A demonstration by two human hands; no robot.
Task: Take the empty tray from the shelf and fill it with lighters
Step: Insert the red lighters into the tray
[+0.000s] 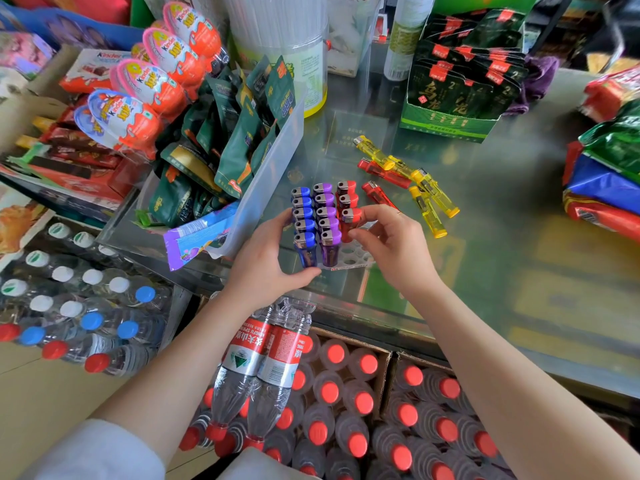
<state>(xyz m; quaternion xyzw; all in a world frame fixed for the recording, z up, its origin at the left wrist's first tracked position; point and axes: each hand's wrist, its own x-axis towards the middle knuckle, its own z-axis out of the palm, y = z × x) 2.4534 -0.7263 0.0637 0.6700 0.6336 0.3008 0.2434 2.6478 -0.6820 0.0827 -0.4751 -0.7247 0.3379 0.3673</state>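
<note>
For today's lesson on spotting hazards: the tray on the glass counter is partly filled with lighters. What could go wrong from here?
1. The tray sits near the counter edge; a nudge from the left hand might tip it onto the water bottles below.
2. The red lighter at the right hand could miss its hole and topple its neighbours.
3. The loose yellow lighters may slide on the smooth glass.

Small shop: glass counter, boxed snacks, bottled water crates.
</note>
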